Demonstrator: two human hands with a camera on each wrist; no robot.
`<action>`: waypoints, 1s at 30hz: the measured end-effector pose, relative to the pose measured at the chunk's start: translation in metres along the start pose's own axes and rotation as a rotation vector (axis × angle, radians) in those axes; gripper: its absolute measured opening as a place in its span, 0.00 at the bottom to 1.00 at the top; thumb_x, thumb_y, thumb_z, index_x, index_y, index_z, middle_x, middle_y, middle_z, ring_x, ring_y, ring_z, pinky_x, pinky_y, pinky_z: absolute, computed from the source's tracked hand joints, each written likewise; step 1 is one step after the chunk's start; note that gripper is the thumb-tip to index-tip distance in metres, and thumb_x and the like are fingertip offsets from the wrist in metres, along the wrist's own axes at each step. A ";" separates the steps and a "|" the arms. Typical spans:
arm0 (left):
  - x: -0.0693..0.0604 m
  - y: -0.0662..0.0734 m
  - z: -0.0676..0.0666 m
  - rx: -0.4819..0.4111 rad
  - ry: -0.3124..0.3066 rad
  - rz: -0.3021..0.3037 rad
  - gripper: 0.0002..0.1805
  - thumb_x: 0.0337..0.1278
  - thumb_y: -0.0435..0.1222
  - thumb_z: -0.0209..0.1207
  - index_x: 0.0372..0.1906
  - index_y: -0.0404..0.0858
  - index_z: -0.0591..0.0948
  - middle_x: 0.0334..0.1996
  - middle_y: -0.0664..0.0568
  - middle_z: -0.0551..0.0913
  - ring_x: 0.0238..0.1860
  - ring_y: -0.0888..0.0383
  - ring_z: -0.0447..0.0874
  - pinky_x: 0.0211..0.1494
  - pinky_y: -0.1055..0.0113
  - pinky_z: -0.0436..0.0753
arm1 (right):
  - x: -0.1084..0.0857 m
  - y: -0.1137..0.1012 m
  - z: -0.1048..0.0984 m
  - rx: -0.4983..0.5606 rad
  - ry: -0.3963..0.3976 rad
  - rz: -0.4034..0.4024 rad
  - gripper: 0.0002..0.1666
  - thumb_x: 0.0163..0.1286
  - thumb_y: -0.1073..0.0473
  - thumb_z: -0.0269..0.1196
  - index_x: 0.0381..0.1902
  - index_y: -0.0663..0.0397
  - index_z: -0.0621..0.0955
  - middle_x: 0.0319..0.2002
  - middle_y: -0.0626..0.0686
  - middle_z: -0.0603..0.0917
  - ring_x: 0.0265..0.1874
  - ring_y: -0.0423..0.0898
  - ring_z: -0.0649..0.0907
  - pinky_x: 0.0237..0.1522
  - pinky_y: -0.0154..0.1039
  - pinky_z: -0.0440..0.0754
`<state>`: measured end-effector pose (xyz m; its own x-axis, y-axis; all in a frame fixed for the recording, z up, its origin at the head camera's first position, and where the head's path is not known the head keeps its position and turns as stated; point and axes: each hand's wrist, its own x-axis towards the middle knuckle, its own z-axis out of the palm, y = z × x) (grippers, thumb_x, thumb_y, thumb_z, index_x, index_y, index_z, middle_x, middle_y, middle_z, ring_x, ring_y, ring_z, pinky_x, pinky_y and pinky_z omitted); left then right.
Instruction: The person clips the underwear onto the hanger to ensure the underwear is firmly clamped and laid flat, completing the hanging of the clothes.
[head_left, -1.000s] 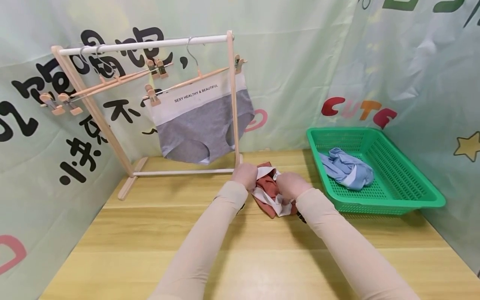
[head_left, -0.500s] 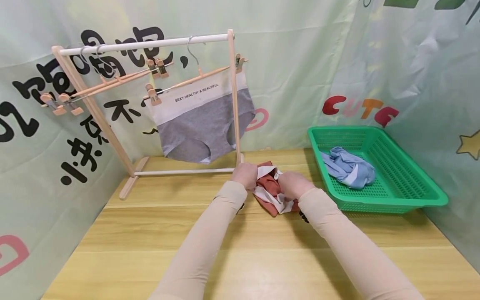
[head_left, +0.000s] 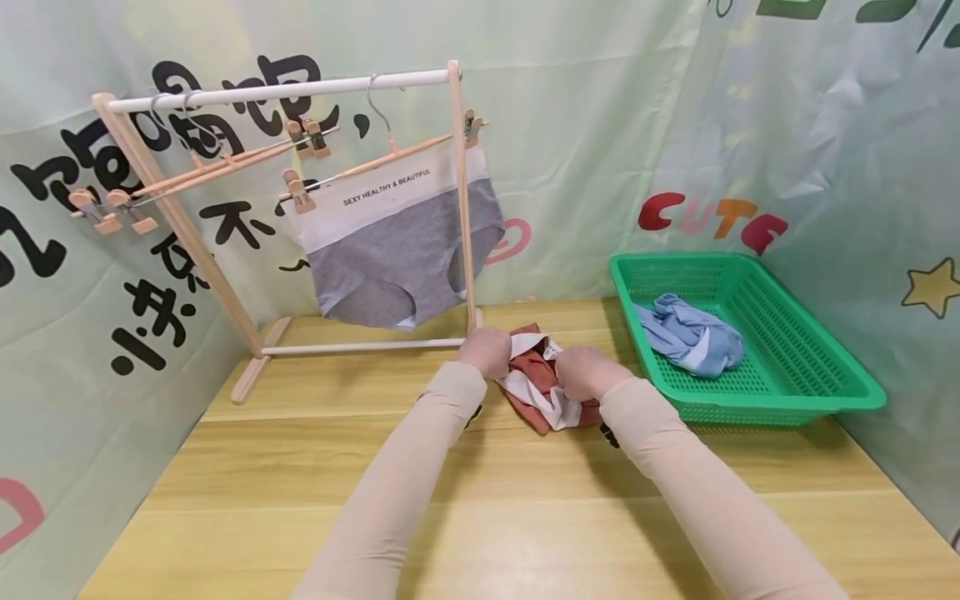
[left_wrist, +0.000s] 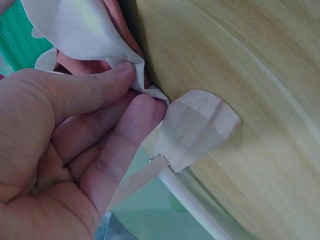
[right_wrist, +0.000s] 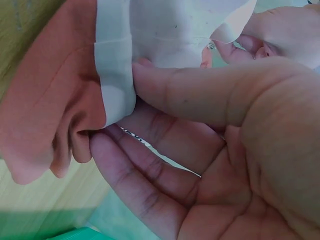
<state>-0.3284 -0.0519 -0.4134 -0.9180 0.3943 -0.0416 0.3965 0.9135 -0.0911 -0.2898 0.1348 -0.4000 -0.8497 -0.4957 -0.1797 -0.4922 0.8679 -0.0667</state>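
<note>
Left hand (head_left: 486,352) and right hand (head_left: 588,372) pinch the red-and-white garment (head_left: 535,372) between them.

Garment (head_left: 534,367) matt cloth; basket (head_left: 795,337) plastic; tabletop (head_left: 525,517) glossy.

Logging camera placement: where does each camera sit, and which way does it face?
Head: worn on the head, facing forward and down at the rust garment, wooden rack and green basket; left hand, right hand and sleeves show.
Left wrist: on that wrist, facing the left hand pinching the garment, the rack's foot beyond.
Right wrist: on that wrist, facing the right hand pinching the garment.
Both wrist views share the garment and left hand.
</note>
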 end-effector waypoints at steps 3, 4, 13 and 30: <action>-0.002 -0.002 -0.001 -0.024 -0.004 0.016 0.22 0.66 0.32 0.65 0.16 0.46 0.71 0.30 0.51 0.88 0.37 0.52 0.86 0.52 0.56 0.87 | 0.000 -0.002 -0.001 0.010 -0.016 0.011 0.25 0.74 0.67 0.65 0.17 0.48 0.70 0.20 0.47 0.70 0.24 0.44 0.70 0.32 0.37 0.71; -0.002 -0.003 -0.001 -0.033 -0.008 0.022 0.23 0.66 0.32 0.65 0.16 0.46 0.71 0.27 0.52 0.86 0.36 0.52 0.84 0.51 0.56 0.86 | -0.001 -0.002 -0.001 0.014 -0.018 0.010 0.25 0.74 0.66 0.65 0.18 0.48 0.70 0.20 0.47 0.70 0.24 0.44 0.70 0.32 0.37 0.71; 0.002 -0.016 0.002 -0.251 -0.063 0.019 0.28 0.63 0.26 0.59 0.11 0.47 0.63 0.13 0.58 0.56 0.22 0.58 0.57 0.30 0.67 0.65 | 0.001 -0.001 0.001 0.060 -0.035 0.019 0.27 0.76 0.65 0.63 0.16 0.48 0.67 0.19 0.46 0.62 0.22 0.43 0.65 0.30 0.36 0.66; -0.006 -0.036 -0.019 -0.391 -0.104 0.114 0.22 0.54 0.23 0.58 0.12 0.47 0.72 0.13 0.60 0.69 0.19 0.62 0.67 0.26 0.70 0.67 | -0.035 0.020 -0.011 0.195 0.054 -0.099 0.13 0.63 0.73 0.63 0.21 0.57 0.83 0.23 0.49 0.80 0.27 0.44 0.73 0.30 0.34 0.67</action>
<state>-0.3371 -0.0851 -0.3910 -0.8552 0.5013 -0.1312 0.4466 0.8415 0.3040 -0.2722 0.1692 -0.3848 -0.8105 -0.5753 -0.1100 -0.5325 0.8019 -0.2709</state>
